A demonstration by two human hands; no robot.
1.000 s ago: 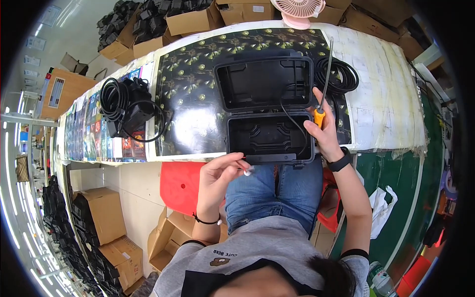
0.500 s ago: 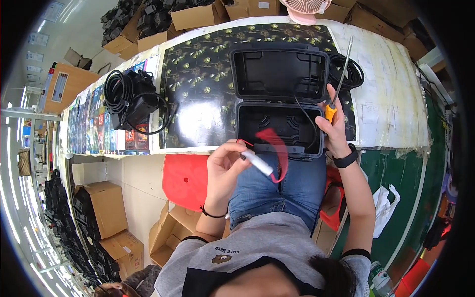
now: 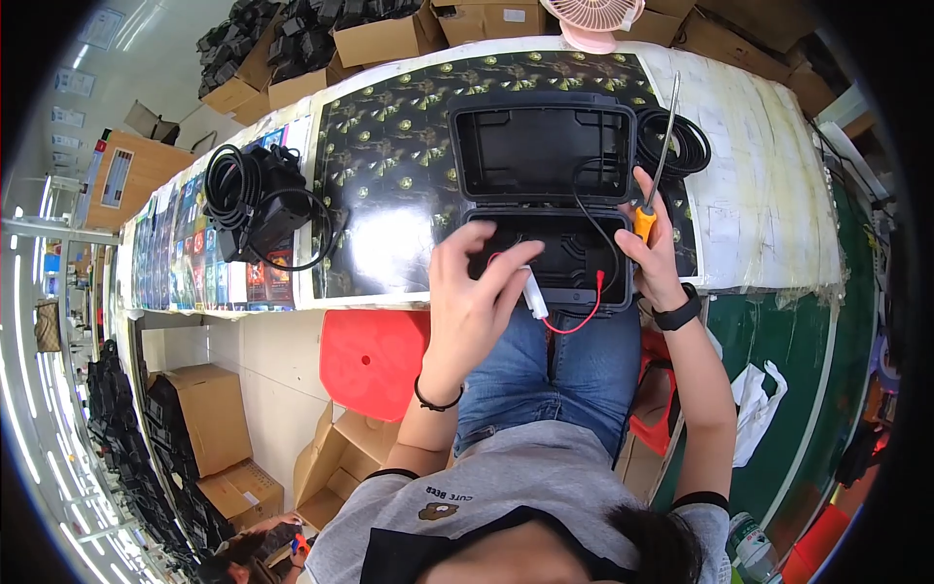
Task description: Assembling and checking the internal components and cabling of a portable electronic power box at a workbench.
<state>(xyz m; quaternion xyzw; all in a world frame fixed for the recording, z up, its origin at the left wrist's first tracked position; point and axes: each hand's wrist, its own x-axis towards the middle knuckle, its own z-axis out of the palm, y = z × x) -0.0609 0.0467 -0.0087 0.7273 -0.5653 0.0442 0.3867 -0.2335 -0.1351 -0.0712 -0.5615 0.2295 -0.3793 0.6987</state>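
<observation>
My left hand (image 3: 472, 292) is over the front left of an open black plastic case (image 3: 632, 234). A slim white block (image 3: 533, 294) is at its fingertips, pinched near the upper end; the other fingers are raised and blurred. From the block a red wire (image 3: 582, 326) loops right to a small red plug (image 3: 599, 278) at the case's front. My right hand (image 3: 658, 248) holds a screwdriver by its yellow handle (image 3: 643, 224), the shaft pointing up and away. That hand is at the case's right side. A thin black cable (image 3: 611, 238) runs from the lid area into the case.
Coiled black cable (image 3: 689, 146) lies behind the case's right side. A black device with coiled cable (image 3: 277, 209) sits on the table's left. A pink fan (image 3: 592, 24) stands at the far edge, before cardboard boxes (image 3: 389, 39). A red stool (image 3: 370, 365) is below the table.
My left hand has moved up and right over the case, its fingers spreading. The white block has turned steeper, and the swinging red wire has settled to the right. My right hand still holds the screwdriver.
</observation>
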